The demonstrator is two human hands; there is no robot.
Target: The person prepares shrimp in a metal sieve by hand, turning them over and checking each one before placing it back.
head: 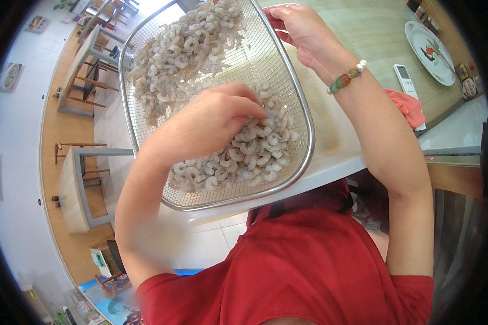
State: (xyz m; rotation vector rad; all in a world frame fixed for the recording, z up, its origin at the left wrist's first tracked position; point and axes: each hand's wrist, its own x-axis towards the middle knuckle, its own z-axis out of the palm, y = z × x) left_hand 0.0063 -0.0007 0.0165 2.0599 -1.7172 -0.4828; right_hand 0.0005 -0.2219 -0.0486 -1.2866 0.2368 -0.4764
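A rectangular wire-mesh basket [305,134] with a thick metal rim holds two heaps of raw peeled shrimp [183,48], one at the far left and one nearer me. My left hand [223,115] reaches over the rim with fingers curled down into the nearer shrimp [244,154]. Its thumb and fingertips are partly hidden, so any shrimp in its grasp cannot be made out. At the basket's far right side, my right hand [295,30] grips the rim, a beaded bracelet [343,81] on its wrist. Under the basket is a white tub [341,158] with cloudy liquid.
Right of the tub, a table [366,24] bears a white remote control [406,81], a coral cloth [406,107], an oval plate [429,53] with a utensil, and small jars [469,87]. Other tables [71,191] and wooden chairs [93,83] stand at left.
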